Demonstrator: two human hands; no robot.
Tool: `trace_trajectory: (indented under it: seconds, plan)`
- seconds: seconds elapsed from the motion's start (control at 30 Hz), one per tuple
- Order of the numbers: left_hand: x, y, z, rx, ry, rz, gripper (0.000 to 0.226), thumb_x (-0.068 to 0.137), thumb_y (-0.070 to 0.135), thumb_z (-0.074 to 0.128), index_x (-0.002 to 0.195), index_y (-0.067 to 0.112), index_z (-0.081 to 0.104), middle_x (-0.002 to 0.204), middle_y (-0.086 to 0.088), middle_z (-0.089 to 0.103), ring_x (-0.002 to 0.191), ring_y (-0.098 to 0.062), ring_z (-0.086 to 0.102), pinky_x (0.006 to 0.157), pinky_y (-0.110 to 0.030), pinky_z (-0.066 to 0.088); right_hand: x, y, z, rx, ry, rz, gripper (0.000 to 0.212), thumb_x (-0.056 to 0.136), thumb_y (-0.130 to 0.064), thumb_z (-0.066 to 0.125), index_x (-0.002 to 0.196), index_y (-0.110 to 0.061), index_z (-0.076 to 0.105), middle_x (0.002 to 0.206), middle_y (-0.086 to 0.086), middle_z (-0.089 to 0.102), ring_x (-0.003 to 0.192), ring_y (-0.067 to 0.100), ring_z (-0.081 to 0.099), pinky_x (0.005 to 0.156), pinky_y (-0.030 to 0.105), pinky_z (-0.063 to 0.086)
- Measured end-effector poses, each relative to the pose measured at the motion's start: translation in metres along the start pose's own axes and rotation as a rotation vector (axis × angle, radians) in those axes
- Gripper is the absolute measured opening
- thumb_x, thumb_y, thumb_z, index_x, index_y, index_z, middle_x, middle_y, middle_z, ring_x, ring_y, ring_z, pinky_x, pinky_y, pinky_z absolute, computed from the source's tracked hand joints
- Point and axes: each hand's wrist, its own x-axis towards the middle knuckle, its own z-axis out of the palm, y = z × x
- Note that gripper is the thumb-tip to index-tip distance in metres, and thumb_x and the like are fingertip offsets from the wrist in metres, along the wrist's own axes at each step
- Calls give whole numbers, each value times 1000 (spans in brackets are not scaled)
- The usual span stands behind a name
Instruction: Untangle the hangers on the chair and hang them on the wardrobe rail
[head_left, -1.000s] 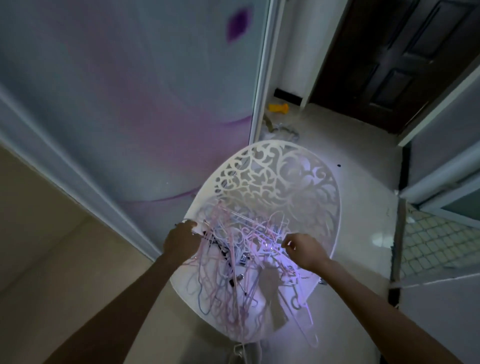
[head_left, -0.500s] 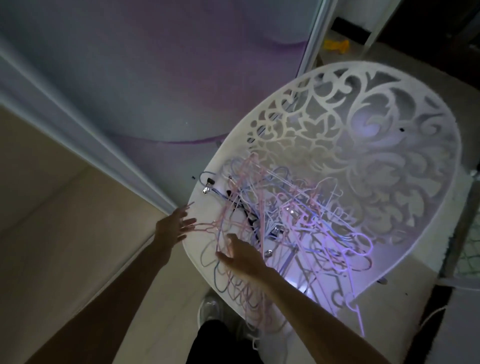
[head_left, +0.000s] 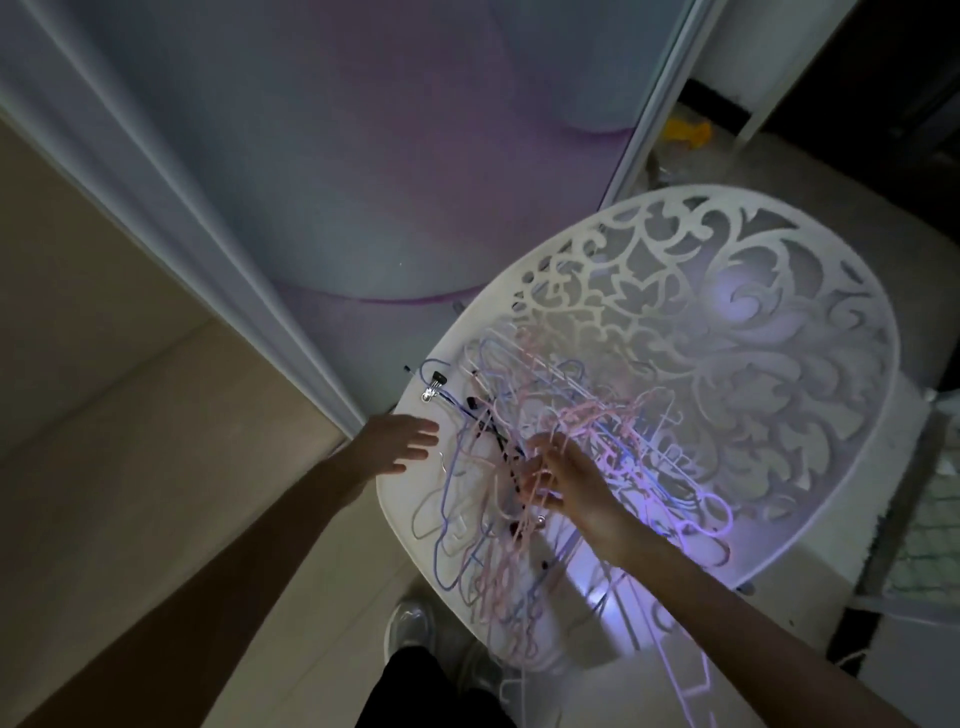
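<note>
A white chair (head_left: 810, 415) with a scroll-cut back carries a tangled heap of pink and lilac wire hangers (head_left: 561, 447) on its seat.

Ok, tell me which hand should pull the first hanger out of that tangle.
Probably the right hand: its fingers are already in among the tangled hangers on the chair. The left hand is open at the seat's edge, beside the pile.

Right hand (head_left: 569, 480) now sunk fingers-first into the hangers (head_left: 550, 441), left hand (head_left: 397, 441) nearer the pile
</note>
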Motion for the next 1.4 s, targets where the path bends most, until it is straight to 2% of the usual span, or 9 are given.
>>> trace_trajectory:
  seconds: [0.13, 0.37, 0.5, 0.53, 0.6, 0.7, 0.9, 1.07, 1.4]
  plan:
    - [-1, 7, 23, 26, 33, 68, 31, 99, 20, 38, 80, 24, 61, 70, 14, 65, 68, -6, 56, 64, -20, 35, -14, -51, -18, 190, -74, 48, 26, 102, -24, 33, 97, -17, 57, 62, -1, 56, 54, 10, 59, 59, 24, 55]
    - [-42, 60, 54, -28, 38, 271, 17, 97, 7, 43, 91, 12, 59, 54, 8, 65, 37, 6, 55, 36, -6, 34, -63, -84, -29, -128, -252, 106, 20, 101, -26, 37, 103, -17, 55, 81, 2, 62, 70, 13, 60, 74, 27, 51]
    - [-68, 74, 51, 32, 46, 204, 30, 98, 5, 37, 76, 11, 56, 40, 9, 60, 32, 2, 53, 32, -5, 31, -68, -92, -21, -154, 0, 29, 29, 102, -31, 32, 105, -14, 56, 58, -3, 43, 42, 6, 39, 49, 20, 37]
    - [-65, 73, 48, 43, 79, 191, 29, 98, 2, 37, 78, 8, 58, 45, 8, 63, 38, 0, 57, 34, -5, 35, -65, -93, -20, -154, 67, -4, 31, 102, -34, 32, 103, -16, 57, 52, -6, 35, 37, 4, 31, 42, 17, 30]
    - [-58, 66, 43, 181, 174, 222, 23, 95, 5, 41, 104, 3, 62, 89, -1, 70, 79, -12, 67, 62, -13, 48, -58, -91, -21, -160, 127, -50, 33, 101, -35, 32, 103, -16, 58, 43, -11, 26, 32, 1, 21, 33, 14, 21]
    - [-15, 52, 30, 464, 380, 319, 40, 86, 16, 51, 125, 6, 54, 130, -13, 56, 117, -28, 55, 95, -30, 43, -35, -79, -28, -255, 139, -127, 35, 101, -31, 33, 108, -9, 59, 42, -10, 22, 30, 1, 18, 33, 12, 18]
    - [58, 59, 27, 622, 401, 267, 58, 90, 15, 52, 143, 4, 30, 142, -21, 41, 129, -36, 44, 106, -38, 37, -19, -84, -64, -410, 88, -222, 28, 102, -18, 31, 102, -9, 58, 52, -3, 19, 32, 0, 17, 32, 12, 17]
    - [115, 63, 40, 536, 326, 197, 71, 92, 20, 52, 149, 4, 11, 149, -19, 33, 133, -36, 39, 108, -38, 35, -2, -90, -95, -431, 117, -177, 30, 102, -22, 33, 88, -12, 57, 39, -12, 25, 32, 0, 17, 33, 10, 15]
    - [136, 56, 34, 520, 531, 318, 34, 91, 17, 52, 125, 19, 56, 129, -10, 58, 117, -33, 55, 98, -40, 45, 10, -105, -114, -999, 279, -392, 32, 100, -17, 35, 72, -23, 49, 51, -4, 41, 44, 8, 43, 53, 25, 31]
